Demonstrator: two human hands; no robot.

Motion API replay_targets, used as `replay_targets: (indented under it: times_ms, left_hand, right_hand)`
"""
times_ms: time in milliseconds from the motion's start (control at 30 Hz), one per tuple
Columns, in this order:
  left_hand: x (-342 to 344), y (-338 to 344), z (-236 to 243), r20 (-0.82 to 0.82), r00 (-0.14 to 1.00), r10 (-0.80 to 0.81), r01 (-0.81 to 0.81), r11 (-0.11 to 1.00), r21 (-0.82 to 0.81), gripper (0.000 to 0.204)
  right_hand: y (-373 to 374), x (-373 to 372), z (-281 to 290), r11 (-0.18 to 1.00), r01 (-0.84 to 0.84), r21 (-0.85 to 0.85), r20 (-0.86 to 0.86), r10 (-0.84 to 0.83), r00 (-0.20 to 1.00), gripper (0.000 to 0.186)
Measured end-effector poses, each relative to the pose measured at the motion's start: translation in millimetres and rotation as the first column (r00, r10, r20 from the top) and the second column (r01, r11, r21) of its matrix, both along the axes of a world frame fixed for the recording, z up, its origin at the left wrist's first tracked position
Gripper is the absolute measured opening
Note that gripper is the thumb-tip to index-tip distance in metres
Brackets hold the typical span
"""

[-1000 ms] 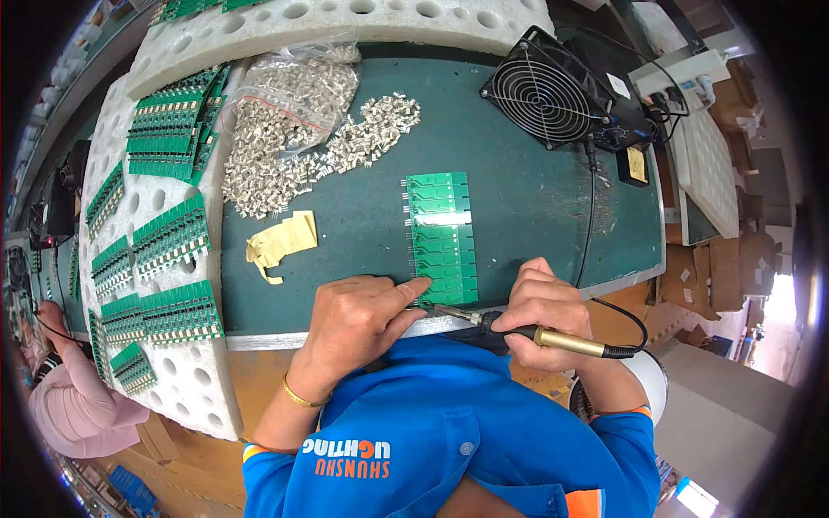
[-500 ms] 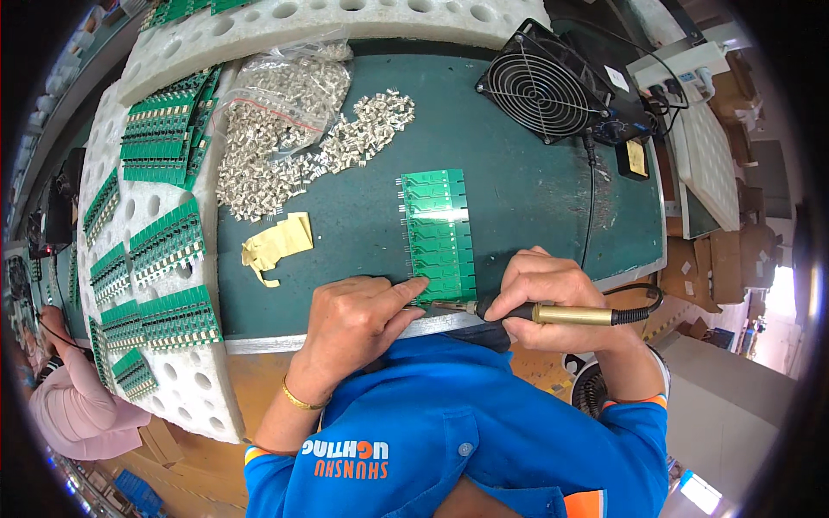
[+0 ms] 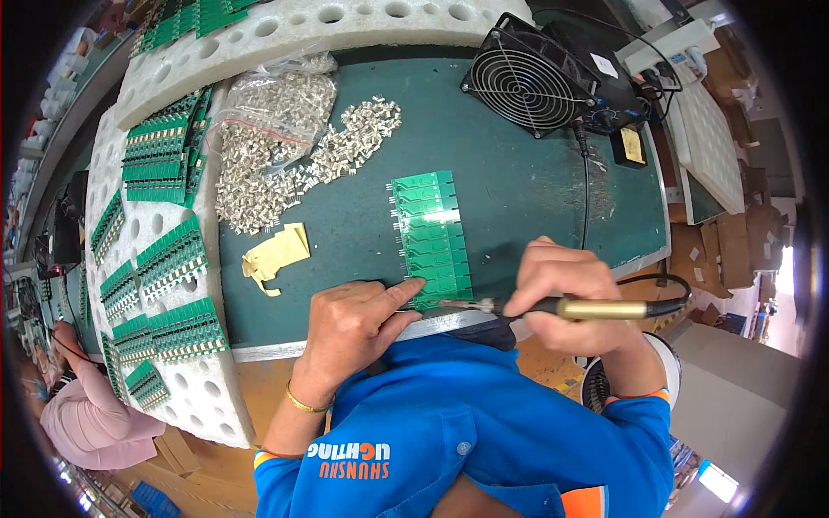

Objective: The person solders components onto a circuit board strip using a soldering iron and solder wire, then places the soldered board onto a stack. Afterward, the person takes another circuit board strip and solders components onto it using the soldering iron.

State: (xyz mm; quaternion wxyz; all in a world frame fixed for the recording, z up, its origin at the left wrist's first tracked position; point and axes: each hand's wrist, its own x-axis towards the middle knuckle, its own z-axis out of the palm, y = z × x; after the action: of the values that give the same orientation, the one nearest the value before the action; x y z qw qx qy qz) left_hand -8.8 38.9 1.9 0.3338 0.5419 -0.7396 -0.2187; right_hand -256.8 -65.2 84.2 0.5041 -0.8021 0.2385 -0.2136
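Note:
A green circuit board panel (image 3: 431, 235) lies on the work mat near the table's front edge, with small pins sticking out along its left side. My left hand (image 3: 352, 318) grips its lower left corner, index finger pressed on top and thumb at the near edge. In my right hand (image 3: 566, 281), slightly blurred, is a soldering iron (image 3: 604, 309) with a gold-coloured handle. Its tip points left over the nearest row of the panel; whether it touches cannot be made out. Whatever lies under my left fingertips is hidden.
Loose small white connectors (image 3: 259, 194) are heaped at the back left beside a clear plastic bag (image 3: 289, 95). A crumpled yellow paper (image 3: 278, 253) lies nearby. White foam racks (image 3: 211, 388) hold more boards at left. A black fan (image 3: 522, 86) stands back right; another person (image 3: 95, 410) sits far left.
My right hand has drawn the soldering iron a little to the right along the panel's near end. My left hand stays at the corner. The whole view has shifted slightly.

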Motion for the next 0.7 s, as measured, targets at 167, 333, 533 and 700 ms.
replay_targets:
  times_ms: [167,333,533,700]
  left_hand:
    - [0.9,3.4,-0.8,-0.184,0.98,0.071,-0.067,0.997,0.031,0.037]
    - [-1.4,9.2,15.3,-0.146,0.936,0.319,-0.264,0.915,0.306,0.02]
    - [-8.2,4.8,17.2,-0.152,0.899,0.41,-0.364,0.894,0.261,0.013]
    - [-12.1,3.1,15.0,-0.152,0.887,0.437,-0.373,0.87,0.324,0.015]
  right_hand:
    - [10.5,-17.3,-22.0,0.979,0.185,0.09,0.178,-0.198,0.964,0.022]
    - [29.5,-13.4,-53.2,0.969,0.233,0.088,0.191,-0.246,0.95,0.024]
    - [38.3,4.4,-82.4,0.927,0.239,-0.29,0.228,-0.176,0.958,0.031]
    - [37.1,5.3,-85.8,0.895,0.237,-0.379,0.208,-0.167,0.964,0.03]
